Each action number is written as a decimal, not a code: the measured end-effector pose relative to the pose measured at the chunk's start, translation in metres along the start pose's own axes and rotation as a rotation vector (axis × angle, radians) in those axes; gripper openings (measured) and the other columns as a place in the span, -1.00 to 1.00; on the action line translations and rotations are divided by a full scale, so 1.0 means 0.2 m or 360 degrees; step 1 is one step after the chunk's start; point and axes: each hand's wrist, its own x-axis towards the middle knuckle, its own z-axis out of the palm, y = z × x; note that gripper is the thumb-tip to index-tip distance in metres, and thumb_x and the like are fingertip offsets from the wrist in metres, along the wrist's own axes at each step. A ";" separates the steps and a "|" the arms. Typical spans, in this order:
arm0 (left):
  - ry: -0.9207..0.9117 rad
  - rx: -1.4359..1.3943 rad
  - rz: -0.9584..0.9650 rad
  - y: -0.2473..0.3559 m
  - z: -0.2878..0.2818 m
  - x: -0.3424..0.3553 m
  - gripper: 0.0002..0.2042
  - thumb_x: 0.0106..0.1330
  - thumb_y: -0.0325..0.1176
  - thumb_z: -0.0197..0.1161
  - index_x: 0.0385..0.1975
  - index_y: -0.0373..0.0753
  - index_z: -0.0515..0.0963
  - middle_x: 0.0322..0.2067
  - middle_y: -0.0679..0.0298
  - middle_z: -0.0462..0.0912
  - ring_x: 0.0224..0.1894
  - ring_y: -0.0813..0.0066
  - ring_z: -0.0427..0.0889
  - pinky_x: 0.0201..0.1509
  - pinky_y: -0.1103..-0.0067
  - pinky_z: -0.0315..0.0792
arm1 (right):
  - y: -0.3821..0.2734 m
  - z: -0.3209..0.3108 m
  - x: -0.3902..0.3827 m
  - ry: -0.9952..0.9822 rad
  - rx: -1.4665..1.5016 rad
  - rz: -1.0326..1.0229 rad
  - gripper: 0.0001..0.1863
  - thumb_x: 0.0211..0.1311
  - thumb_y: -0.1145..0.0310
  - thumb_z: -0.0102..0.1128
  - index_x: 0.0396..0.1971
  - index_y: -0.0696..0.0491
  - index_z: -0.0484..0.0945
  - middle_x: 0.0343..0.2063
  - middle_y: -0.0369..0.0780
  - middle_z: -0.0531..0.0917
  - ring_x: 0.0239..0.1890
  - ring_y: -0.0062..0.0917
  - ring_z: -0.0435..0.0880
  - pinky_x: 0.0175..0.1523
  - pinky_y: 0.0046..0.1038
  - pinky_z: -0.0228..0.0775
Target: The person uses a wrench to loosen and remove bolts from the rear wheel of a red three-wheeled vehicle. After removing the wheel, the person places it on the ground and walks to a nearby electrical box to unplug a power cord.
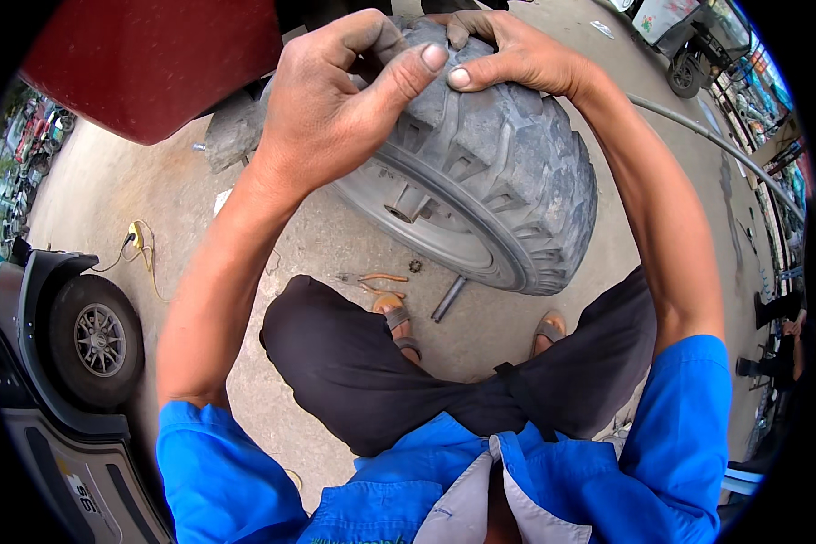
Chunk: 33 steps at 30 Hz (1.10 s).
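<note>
A grey, dusty, knobbly tire (526, 181) on a grey rim (462, 236) fills the upper middle. My left hand (344, 100) is at its top left, fingers curled and thumb raised along the tread. My right hand (517, 54) grips the top of the tread, its thumb pressed on a lug and its fingers bent over the far side. Below the tire, pliers with orange handles (383, 277) and a metal rod (449, 299) lie on the concrete between my sandalled feet.
A dark red panel (145, 63) juts at upper left. A vehicle wheel (100, 340) stands at left near a yellow power strip (137, 234). A long pipe (689, 122) runs along the right. A small three-wheeler (684, 68) is behind it. A person (780, 335) is at the right edge.
</note>
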 end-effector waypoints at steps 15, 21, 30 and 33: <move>-0.0706 0.0495 -0.0301 -0.35 0.17 0.40 -0.13 0.25 0.46 -0.13 0.17 -0.30 0.47 0.11 -0.07 0.52 0.20 0.04 0.46 0.29 0.35 0.29 | 0.59 -0.29 -0.73 0.1157 0.1093 0.0830 -0.36 0.28 0.02 0.21 0.13 0.24 0.32 0.10 -0.06 0.52 0.16 -0.34 0.51 0.26 -0.29 0.34; -0.0830 0.0506 -0.0320 -0.37 0.01 0.55 -0.26 0.39 0.26 -0.24 0.11 -0.37 0.48 0.14 -0.13 0.48 0.24 -0.02 0.41 0.31 0.31 0.24 | 1.15 0.44 -1.60 0.1627 0.0688 0.2512 -0.84 0.17 0.52 -0.13 -0.43 0.23 0.46 -0.58 -0.14 0.56 -0.63 -0.34 0.62 -0.57 -0.29 0.54; -0.0692 0.0527 -0.0146 -0.52 0.01 0.62 -0.38 0.46 0.10 -0.17 0.15 -0.38 0.42 0.13 -0.08 0.48 0.21 0.07 0.42 0.28 0.38 0.26 | 1.05 1.81 -1.38 -0.0031 0.0011 0.2183 -0.48 0.08 0.09 0.38 -0.25 0.32 0.58 -0.36 0.01 0.69 -0.36 -0.24 0.73 -0.34 -0.27 0.60; -0.0490 0.0428 -0.0310 -0.60 0.10 0.50 -0.17 0.28 0.41 -0.10 0.17 -0.31 0.46 0.12 -0.06 0.52 0.22 0.06 0.45 0.32 0.38 0.24 | 0.85 1.82 -1.18 -0.0044 0.0183 0.2297 -0.40 0.03 -0.05 0.36 -0.30 0.29 0.61 -0.30 0.06 0.69 -0.19 -0.18 0.71 -0.12 -0.29 0.57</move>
